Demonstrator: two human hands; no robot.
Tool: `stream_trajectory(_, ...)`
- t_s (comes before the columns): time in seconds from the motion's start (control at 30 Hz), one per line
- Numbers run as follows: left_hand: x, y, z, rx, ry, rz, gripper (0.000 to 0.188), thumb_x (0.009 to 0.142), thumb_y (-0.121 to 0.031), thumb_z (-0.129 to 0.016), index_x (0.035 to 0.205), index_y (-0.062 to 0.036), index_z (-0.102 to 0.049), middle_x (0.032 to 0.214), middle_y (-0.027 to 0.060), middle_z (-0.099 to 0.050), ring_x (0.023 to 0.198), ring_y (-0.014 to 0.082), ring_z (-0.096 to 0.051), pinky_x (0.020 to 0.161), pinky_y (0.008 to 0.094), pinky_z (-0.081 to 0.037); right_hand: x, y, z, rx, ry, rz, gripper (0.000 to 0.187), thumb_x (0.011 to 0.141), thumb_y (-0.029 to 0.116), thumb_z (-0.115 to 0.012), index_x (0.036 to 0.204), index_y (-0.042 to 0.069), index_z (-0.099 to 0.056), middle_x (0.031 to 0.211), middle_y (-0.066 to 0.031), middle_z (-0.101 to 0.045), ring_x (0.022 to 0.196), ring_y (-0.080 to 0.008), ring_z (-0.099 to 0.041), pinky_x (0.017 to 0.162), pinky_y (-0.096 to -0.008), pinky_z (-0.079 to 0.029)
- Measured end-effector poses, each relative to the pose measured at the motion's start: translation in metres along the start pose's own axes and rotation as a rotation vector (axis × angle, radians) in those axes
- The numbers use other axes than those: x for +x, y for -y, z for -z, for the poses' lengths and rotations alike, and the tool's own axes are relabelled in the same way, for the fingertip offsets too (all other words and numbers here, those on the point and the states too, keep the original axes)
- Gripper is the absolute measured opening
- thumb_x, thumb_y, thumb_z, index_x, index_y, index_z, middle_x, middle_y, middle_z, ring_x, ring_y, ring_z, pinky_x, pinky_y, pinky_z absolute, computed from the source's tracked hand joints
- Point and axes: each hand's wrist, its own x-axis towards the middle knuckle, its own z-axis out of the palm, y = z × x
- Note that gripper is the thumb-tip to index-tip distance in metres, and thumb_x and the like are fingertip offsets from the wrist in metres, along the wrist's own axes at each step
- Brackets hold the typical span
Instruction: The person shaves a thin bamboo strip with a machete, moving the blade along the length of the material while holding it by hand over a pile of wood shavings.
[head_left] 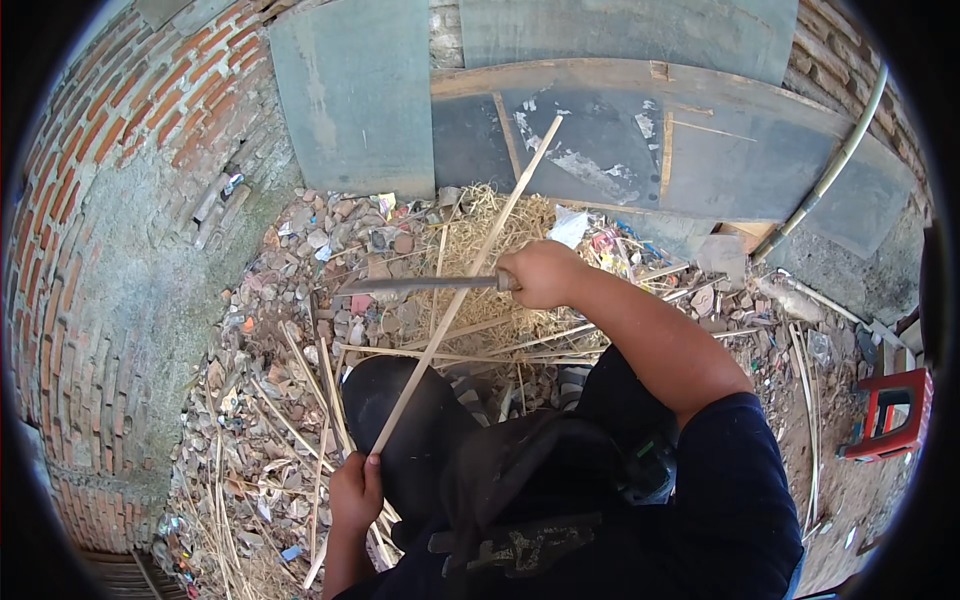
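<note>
At the far left, a curved-looking brick wall (95, 200), partly coated in grey plaster, rose beside a ground of broken rubble (300, 250). Several loose slats (333, 390) lay across that rubble, near the person's left knee.

The left hand (355, 495) was low in the view, its fingers closed around the lower end of a pale bamboo strip (430, 352), with the thumb lying along it. From there the strip slanted up to the right, passing by the dark-trousered knee (390, 395), its upper end in front of a grey panel (590, 150) that leaned at the back. A long-bladed knife (410, 284) crossed the strip roughly level, tip pointing left; whether its edge touched the strip could not be told. Behind them was a heap of straw-coloured shavings (500, 225).

The right hand (545, 275) had its fingers wrapped tightly around the knife's handle, just right of the strip. Farther right, a slender pole (835, 165) leaned over the panels, and a red plastic stool (890, 415) stood at the edge.
</note>
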Motion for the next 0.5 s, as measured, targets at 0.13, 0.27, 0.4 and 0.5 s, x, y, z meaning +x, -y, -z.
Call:
stream_trajectory(0.13,0.0,0.006,-0.006,-0.075,-0.03,-0.033,0.035,0.1,-0.026,-0.055,0.074,-0.0023,-0.052,0.059,0.0207,-0.054,0.055,0.0435,-0.056,0.051,0.0472,-0.04,-0.002,0.005,0.01,-0.112,0.077,0.049,0.022,0.077,0.016,-0.064,0.098,0.012,-0.066,0.086,-0.0125,-0.069,0.085,-0.0335,-0.068,0.078,-0.0463,-0.054)
stream_trajectory(0.27,0.004,-0.002,-0.007,-0.003,-0.057,-0.054,0.035,0.101,-0.026,-0.053,0.075,-0.0027,-0.052,0.058,0.0196,-0.054,0.054,0.0423,-0.056,0.05,0.0465,-0.04,0.007,-0.045,-0.004,0.02,-0.073,-0.044,0.018,0.078,0.016,-0.063,0.095,0.012,-0.066,0.086,-0.0103,-0.069,0.084,-0.0321,-0.068,0.076,-0.0463,-0.053)
stream_trajectory(0.4,0.001,0.002,-0.002,-0.081,0.007,0.009,0.037,0.102,-0.028,-0.052,0.075,-0.0026,-0.051,0.058,0.0201,-0.054,0.055,0.043,-0.057,0.05,0.0476,-0.04,0.005,-0.019,-0.006,0.018,-0.045,-0.044,0.015,0.08,0.016,-0.063,0.095,0.014,-0.066,0.086,-0.0097,-0.069,0.083,-0.0307,-0.068,0.075,-0.0468,-0.053)
stream_trajectory(0.5,0.0,0.001,-0.004,-0.028,-0.023,-0.021,0.036,0.101,-0.027,-0.052,0.074,-0.0027,-0.051,0.058,0.0206,-0.054,0.055,0.0443,-0.056,0.05,0.0483,-0.04,-0.003,0.012,0.003,-0.126,0.051,0.041,0.015,0.087,0.02,-0.063,0.101,0.017,-0.066,0.087,-0.0075,-0.07,0.083,-0.0274,-0.069,0.075,-0.0436,-0.055)
